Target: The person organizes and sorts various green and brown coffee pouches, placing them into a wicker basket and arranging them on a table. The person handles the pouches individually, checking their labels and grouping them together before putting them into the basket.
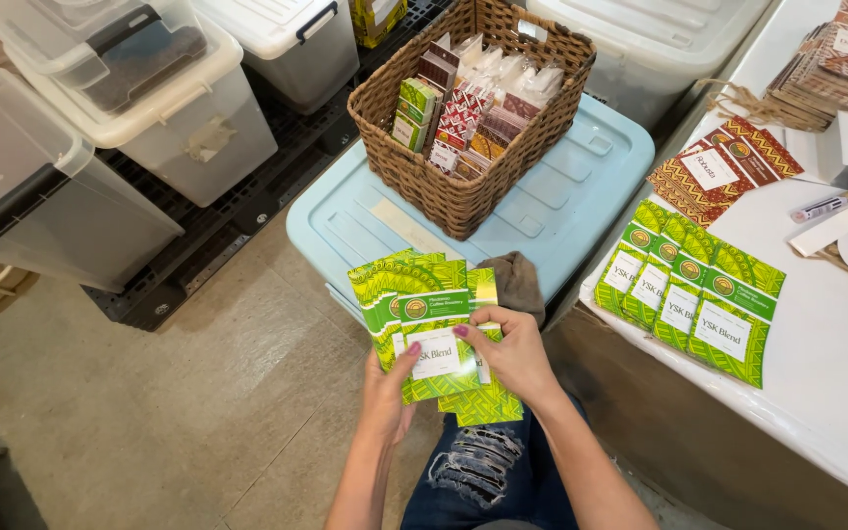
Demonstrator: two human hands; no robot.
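Note:
Both my hands hold a fanned stack of green patterned packets (429,319) with white labels, over my lap. My left hand (388,393) supports the stack from below and left, thumb on the front packet's label. My right hand (514,355) grips it from the right, fingers curled over the top packet. A row of several matching green packets (691,291) lies overlapped on the white table (836,353) to my right. Ahead, a woven wicker basket (463,186) full of small packets stands on a light blue bin lid (581,186).
Red-brown patterned packets (723,167) and a stack of brown ones (831,69) lie further back on the table, with a marker (836,203) and twine. Clear and white storage bins (149,88) sit on a black pallet at the left. A brown cloth (519,280) lies on the bin's edge.

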